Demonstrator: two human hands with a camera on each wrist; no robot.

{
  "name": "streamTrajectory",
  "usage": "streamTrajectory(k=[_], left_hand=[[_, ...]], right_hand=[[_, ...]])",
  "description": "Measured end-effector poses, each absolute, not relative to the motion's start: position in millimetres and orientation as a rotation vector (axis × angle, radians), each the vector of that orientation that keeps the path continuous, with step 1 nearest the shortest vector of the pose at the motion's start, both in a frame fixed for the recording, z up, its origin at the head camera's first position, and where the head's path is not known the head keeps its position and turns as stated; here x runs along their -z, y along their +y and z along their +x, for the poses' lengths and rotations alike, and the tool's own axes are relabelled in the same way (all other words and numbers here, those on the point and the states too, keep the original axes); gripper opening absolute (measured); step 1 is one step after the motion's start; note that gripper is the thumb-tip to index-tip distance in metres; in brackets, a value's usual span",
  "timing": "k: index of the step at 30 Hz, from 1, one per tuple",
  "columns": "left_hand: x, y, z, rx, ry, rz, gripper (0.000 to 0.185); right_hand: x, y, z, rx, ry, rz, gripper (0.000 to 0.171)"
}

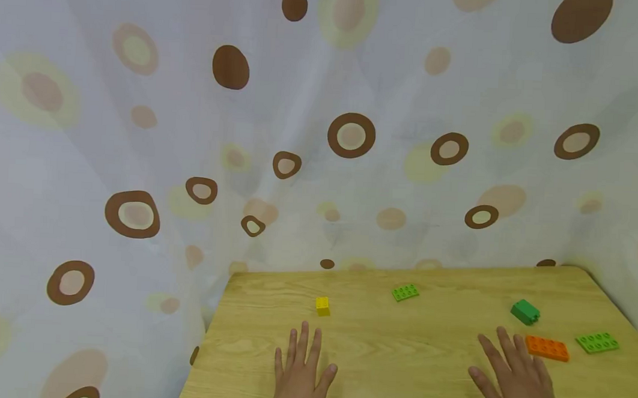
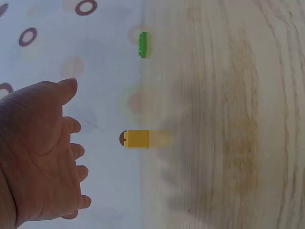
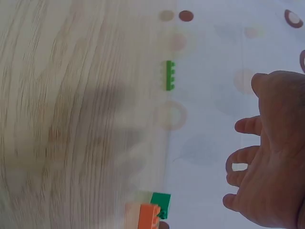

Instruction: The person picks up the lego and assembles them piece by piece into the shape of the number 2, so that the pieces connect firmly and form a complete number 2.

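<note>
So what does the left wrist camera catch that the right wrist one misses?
Only the left wrist view shows the left hand and the yellow brick. Only the right wrist view shows the right hand, the dark green brick and the orange brick. Both show the light green plate edge-on, the wooden table and the spotted curtain.

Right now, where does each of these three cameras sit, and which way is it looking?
Head: worn on the head, looking forward and down at the wooden table and dotted curtain; both hands show, left hand, right hand.
Left wrist: looks past the open left hand at the yellow brick.
Right wrist: looks past the open right hand at the orange brick and dark green brick.
All views share the light green plate.
</note>
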State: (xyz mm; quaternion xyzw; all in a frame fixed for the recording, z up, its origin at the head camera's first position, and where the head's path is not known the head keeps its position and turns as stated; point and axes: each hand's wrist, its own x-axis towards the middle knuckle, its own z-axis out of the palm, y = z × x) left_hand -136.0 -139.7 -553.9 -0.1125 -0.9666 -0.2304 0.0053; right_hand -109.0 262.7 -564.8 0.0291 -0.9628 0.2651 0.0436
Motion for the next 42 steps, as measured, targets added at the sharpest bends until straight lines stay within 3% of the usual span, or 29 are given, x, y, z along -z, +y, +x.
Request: streamTrajectory(k=[20,31,42], left_hand=[[589,-166,-151,0.745,-3.042,-0.349,0.073],[614,-176,-148,0.879,-3.088,-0.189,0.074],[621,-175,-147,0.832,-3.105,-0.256,0.075]], right_hand=[[600,367,-152,-0.623,-2.934,-0.027,0.072],[610,414,-156,-0.580,-2.871,-0.155,0.061],[641,437,-140,-0.450,-2.949,-0.372,0.052]])
